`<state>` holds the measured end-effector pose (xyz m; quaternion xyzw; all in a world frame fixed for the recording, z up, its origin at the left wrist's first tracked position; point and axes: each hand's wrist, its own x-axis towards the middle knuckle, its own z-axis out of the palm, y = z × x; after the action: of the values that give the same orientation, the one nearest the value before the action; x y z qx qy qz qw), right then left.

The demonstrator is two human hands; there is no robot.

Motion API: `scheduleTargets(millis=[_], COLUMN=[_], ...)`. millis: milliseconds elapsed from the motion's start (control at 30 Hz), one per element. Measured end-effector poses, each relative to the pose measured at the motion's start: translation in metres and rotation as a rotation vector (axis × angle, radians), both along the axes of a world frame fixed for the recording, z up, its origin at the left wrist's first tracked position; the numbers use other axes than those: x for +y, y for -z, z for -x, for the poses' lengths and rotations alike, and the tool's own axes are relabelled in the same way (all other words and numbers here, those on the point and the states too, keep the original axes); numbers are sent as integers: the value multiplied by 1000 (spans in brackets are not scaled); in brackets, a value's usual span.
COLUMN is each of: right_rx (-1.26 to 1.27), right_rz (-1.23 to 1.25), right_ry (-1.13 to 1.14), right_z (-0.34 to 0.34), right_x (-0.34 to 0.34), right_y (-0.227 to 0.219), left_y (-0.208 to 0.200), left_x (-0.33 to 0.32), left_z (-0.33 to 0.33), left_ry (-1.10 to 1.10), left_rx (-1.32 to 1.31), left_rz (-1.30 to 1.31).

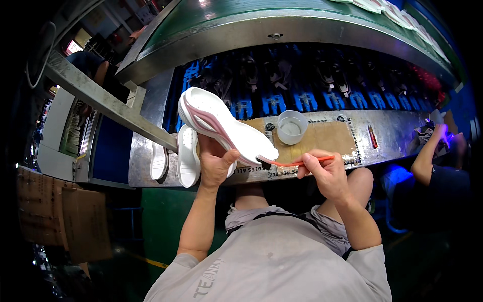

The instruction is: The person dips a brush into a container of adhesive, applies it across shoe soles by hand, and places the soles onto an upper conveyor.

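My left hand grips a white shoe sole with a pink band along its side, holding it tilted above the bench edge. Pinched in my right hand is a brush with a thin orange handle. Its black bristles meet the side of the sole at the end nearest my right hand. A translucent plastic cup with whitish contents stands just beyond the brush. To the left of my left hand are two more white soles, one close by and one farther left.
Brown cardboard covers part of the metal bench, with a red-handled tool to its right. Behind runs a dark line of blue racks carrying shoes, below a green-topped shelf. A co-worker's arm is at right; a metal bar slants at left.
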<state>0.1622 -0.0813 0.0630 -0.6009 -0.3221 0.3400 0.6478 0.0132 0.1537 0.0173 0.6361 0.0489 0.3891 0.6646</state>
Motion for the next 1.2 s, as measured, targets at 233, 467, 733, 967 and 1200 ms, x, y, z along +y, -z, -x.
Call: scheduleTargets(millis=[233,467,733,967,1200], right_rx=[214,222,297,235,-48], right_rz=[-220,-261,-285,-215,-9], right_ry=[29,285,494,523,443], right_z=[5,-16,-26,-18,-39], right_x=[26,11,-33,-53,-39], right_y=[-1,27,63,82,82], left_y=[9,0,-201,-229,-111], left_x=[-9,-3,129,282,90], left_z=[2,4,-154,-241,-82], left_ry=[98,-14,339,-504,-822], left_rx=[1,75,-176,-26,148], left_rz=[4,-5,79,-272,-985])
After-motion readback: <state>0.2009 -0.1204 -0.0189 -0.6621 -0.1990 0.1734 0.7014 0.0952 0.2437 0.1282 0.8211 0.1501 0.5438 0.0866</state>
